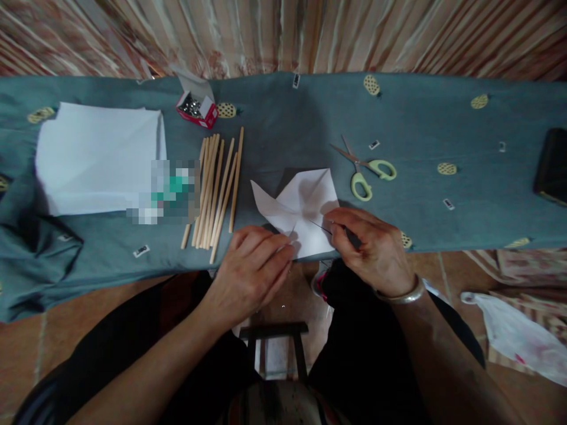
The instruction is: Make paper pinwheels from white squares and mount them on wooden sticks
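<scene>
A white paper folded like a pinwheel lies near the table's front edge, its corners lifted and bent. My left hand pinches the paper's lower left edge between closed fingers. From the right, my right hand grips a thin dark needle-like piece that points toward the middle of the paper. Whether its tip touches the paper I cannot tell. Beyond my right hand rest scissors with light green handles, blades apart. Several wooden sticks lie left of the pinwheel.
At the left is a stack of white paper, partly beside a blurred patch. A red box of small metal pieces stands open behind the sticks. A dark object sits at the far right of the blue-green tablecloth. A plastic bag lies below right.
</scene>
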`<move>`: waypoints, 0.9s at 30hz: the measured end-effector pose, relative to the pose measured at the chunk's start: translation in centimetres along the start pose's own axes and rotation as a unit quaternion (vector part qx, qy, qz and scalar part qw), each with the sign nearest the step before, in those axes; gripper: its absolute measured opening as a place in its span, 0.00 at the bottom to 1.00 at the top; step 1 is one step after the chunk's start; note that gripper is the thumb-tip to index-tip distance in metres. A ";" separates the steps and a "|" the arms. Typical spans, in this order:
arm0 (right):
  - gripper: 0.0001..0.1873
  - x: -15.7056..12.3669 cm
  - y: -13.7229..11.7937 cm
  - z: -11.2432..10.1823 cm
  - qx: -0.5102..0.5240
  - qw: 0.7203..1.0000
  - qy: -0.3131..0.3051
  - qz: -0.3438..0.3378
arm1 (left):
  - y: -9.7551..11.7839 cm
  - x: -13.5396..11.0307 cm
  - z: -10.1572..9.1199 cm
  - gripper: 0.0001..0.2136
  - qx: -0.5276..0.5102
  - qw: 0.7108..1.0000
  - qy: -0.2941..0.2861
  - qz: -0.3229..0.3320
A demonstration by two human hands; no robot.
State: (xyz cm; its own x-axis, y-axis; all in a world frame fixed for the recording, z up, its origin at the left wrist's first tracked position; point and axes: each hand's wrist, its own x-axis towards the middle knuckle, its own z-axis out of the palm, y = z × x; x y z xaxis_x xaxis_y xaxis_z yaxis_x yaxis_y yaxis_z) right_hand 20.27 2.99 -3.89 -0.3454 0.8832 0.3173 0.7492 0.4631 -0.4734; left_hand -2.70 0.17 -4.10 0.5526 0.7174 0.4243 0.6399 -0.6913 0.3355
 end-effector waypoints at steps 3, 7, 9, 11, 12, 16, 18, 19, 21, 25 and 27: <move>0.10 0.1 0.0 0.0 0.003 1.000 -0.003 -0.006 | 0.7 -0.1 0.9 0.09 -0.005 1.000 -0.025 0.017; 0.12 0.1 0.1 -0.1 0.012 1.000 -0.013 -0.004 | 0.3 -0.3 1.3 0.07 0.009 0.999 -0.045 0.007; 0.14 0.1 0.2 -0.1 0.031 0.999 -0.018 -0.001 | -0.1 -0.4 1.0 0.07 0.014 0.999 -0.047 0.007; 0.16 0.0 0.3 -0.2 0.061 0.998 -0.029 0.004 | -0.4 -0.4 0.7 0.06 0.023 0.999 -0.048 0.008; 0.17 -0.1 0.3 -0.2 0.079 0.996 -0.040 0.008 | -0.6 -0.4 0.5 0.06 0.030 0.998 -0.048 0.006; 0.22 -0.3 0.4 -0.5 0.141 0.984 -0.103 0.031 | -1.2 -0.3 0.0 0.06 0.060 0.998 -0.034 -0.009; 0.24 -0.4 0.4 -0.8 0.162 0.977 -0.132 0.047 | -1.5 -0.4 -0.1 0.06 0.067 0.997 -0.029 -0.010; 0.25 -0.4 0.5 -1.0 0.172 0.973 -0.146 0.056 | -1.5 -0.4 -0.1 0.06 0.068 0.997 -0.028 -0.010; 0.26 -0.3 0.5 -1.5 0.192 0.964 -0.169 0.072 | -1.6 -0.5 -0.1 0.06 0.069 0.997 -0.028 -0.008; 0.24 -0.2 0.9 -2.3 0.222 0.950 -0.200 0.086 | -1.5 -0.5 0.0 0.06 0.066 0.997 -0.033 -0.013; 0.19 -0.2 1.1 -2.5 0.237 0.946 -0.204 0.087 | -1.5 -0.5 -0.1 0.06 0.061 0.997 -0.033 -0.013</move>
State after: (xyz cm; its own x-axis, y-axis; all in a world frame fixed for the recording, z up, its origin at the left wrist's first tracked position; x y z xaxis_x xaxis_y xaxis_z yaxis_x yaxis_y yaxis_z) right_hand 22.54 3.16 -2.44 -0.5024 0.8592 -0.0971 0.5113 0.2046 -0.8347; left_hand -3.94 0.83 -4.76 0.5657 0.7423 0.3591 0.7133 -0.6590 0.2386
